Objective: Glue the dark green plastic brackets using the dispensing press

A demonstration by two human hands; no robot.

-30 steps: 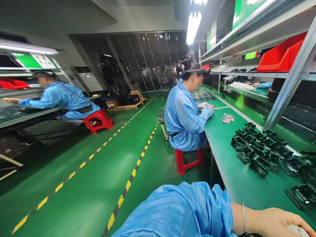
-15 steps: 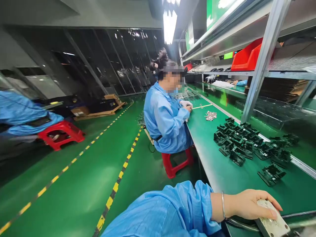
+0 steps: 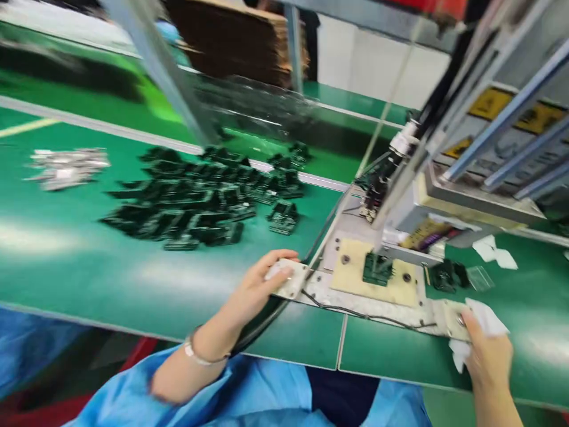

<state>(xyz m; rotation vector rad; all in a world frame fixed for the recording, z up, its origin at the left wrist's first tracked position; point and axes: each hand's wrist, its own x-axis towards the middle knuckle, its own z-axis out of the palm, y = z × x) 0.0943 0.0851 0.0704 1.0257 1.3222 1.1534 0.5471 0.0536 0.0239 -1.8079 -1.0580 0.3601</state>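
My left hand is closed over a pale button block at the left end of the press base, thumb and fingers on its top. At the other end, my right hand grips a second button block, its thumb by the round metal button. Thin white material is around that hand; whether it is held is blurred. Between the hands, a dark green plastic housing sits on the cream fixture plate, right under the press head.
Many dark housings are heaped on the green bench left of the press, beside a pile of small silvery parts. Right of the fixture lie more dark housings and white scraps. A slanted metal post rises behind.
My view has swung right and down, from the aisle and a seated co-worker to the press. My left hand stays on its block; my right hand has come into view.
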